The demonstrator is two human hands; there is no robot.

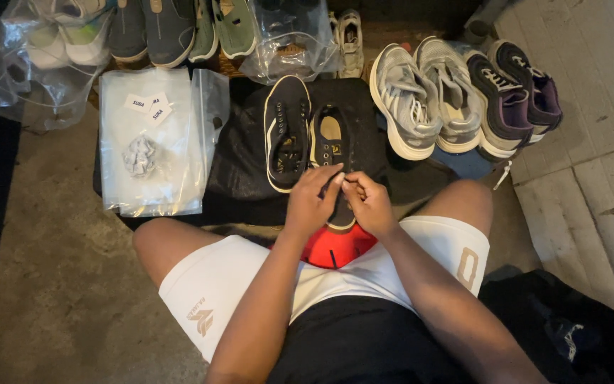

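Note:
Two black low sneakers with cream trim lie side by side on a black cloth [239, 167] in front of me. The left sneaker [286, 133] lies untouched with its laces in. On the front part of the right sneaker [330, 139], my left hand [312, 201] and my right hand [367, 203] meet, fingertips pinched together at the lace area. What they pinch is too small to make out. A red object [337, 247] sits between my knees under the hands.
Clear plastic bags [152, 142] with crumpled paper lie to the left. A grey pair [424, 96] and a black-and-purple pair [513, 92] of sneakers stand to the right. More shoes [172, 28] and bagged shoes [51, 43] line the back. A dark bag [570, 334] lies at lower right.

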